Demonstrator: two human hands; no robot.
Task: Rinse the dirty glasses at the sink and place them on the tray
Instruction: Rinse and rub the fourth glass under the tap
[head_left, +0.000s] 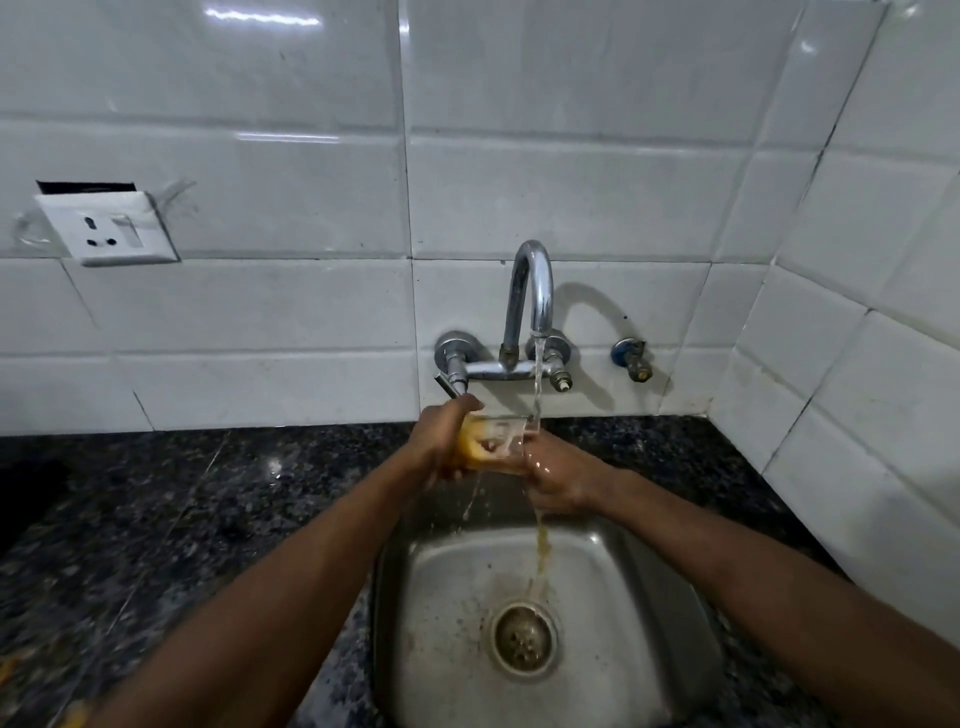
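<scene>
In the head view, slipping is judged the chief risk. The clear, yellow-stained drinking glass (498, 439) is wet and is held tilted directly beneath the spout of the curved chrome tap (530, 291). There its right edge is struck by the thin stream of water (537, 379). Were the hold loosened, the glass could be dropped into the stainless steel sink (639, 587) below the tap and be chipped. Water could also be thrown onto the black speckled granite counter (234, 493) left of the tap if the glass were tilted further.

The left hand (441, 441) is seen just below and left of the tap, its fingers curled round the yellow end of the glass. The right hand (558, 475) is placed under the other end, below the spout. Its wet fingers are laid against the glass, but whether they are clamped on it or merely support it cannot be told. The glass is thus kept between both hands, well above the sink floor.
</scene>
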